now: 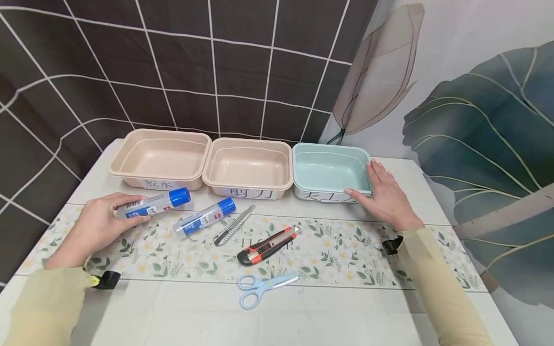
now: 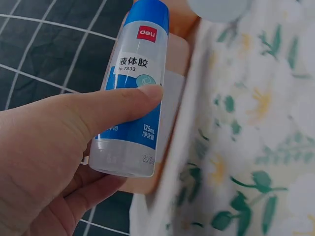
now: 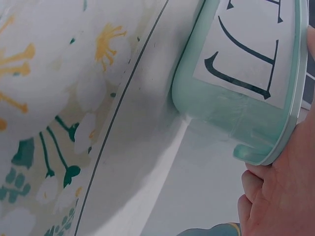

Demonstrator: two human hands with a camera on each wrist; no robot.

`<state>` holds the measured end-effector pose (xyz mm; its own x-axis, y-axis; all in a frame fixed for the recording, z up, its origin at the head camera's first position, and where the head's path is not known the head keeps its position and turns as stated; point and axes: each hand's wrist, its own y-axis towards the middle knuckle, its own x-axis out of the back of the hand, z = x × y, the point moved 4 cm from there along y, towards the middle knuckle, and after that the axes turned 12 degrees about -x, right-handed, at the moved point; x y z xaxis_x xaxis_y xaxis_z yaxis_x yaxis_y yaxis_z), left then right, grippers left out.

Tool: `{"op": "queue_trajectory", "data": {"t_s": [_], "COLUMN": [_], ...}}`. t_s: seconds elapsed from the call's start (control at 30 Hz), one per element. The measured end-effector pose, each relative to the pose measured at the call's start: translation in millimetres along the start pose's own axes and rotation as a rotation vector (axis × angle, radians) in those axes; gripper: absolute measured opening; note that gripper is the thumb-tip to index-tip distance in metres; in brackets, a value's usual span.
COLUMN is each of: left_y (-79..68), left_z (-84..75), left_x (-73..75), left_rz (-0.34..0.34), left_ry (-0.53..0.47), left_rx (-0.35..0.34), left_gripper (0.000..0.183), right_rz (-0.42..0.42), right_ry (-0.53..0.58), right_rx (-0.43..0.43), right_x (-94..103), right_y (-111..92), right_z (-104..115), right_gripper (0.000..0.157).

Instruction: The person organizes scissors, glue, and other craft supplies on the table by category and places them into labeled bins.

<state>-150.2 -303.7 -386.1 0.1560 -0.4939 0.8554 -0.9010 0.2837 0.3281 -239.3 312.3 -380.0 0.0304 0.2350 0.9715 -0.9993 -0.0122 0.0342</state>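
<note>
By the left hand (image 1: 101,218), fingers curled, a clear cylindrical blue-capped plastic bottle (image 1: 153,204) is held at nine o'clock; gentle pressure is advised. At three o'clock, a mint rectangular plastic box (image 1: 331,174) is touched by the right hand (image 1: 389,199), fingers straight.

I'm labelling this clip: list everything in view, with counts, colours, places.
beige tubs: 2, pinkish, back left and centre
green tub: 1, pale blue-green, back right
labels: 3, white, tub fronts
glue bottles: 2, clear, blue-capped, one held, one lying nearby
cutters: 2, one grey, one red-and-black, centre
scissors: 1, light blue, nearest front
table: 1, white, flowered strip across, underneath
gridded backdrop: 1, dark, white lines, behind left
leaf-print backdrop: 1, pale, behind right
wrist gadgets: 2, black, at cuffs
left hand: 1, bare, left, holding one bottle
right hand: 1, bare, right, touching green tub
sleeves: 2, yellowish, both arms
</note>
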Motion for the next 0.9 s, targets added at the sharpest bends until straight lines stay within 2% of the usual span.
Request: {"op": "queue_trajectory", "data": {"t_s": [0.2,0.33,0.47,0.67,0.73,0.9], "left_y": [7.1,17.8,33.4,60.7,70.9,96.8], "left_z": [-13.1,-18.5,-15.7,1.2,6.4,14.8], "left_x": [12.9,22.1,29.9,38.3,39.6,35.4], "left_rz": [-0.107,-0.179,-0.194,-0.145,-0.108,-0.017], "left_ry": [0.014,0.025,0.018,0.021,0.023,0.006], "left_rx": [-0.078,-0.119,-0.101,-0.018,0.012,0.032], "left_gripper": [0.055,0.054,0.052,0.053,0.053,0.055], "right_rz": [-0.006,0.000,0.002,0.004,0.007,0.000], "right_ry": [0.002,0.004,0.006,0.014,0.016,0.015], "right_rx": [0.004,0.007,0.003,0.011,0.011,0.010], "right_x": [0.6,0.3,0.9,0.6,0.1,-1.2], "right_y": [0,0,-1,-1,0,1], "right_z": [-1,0,-1,-1,0,0], "right_gripper": [0.106,0.106,0.106,0.105,0.105,0.105]}}
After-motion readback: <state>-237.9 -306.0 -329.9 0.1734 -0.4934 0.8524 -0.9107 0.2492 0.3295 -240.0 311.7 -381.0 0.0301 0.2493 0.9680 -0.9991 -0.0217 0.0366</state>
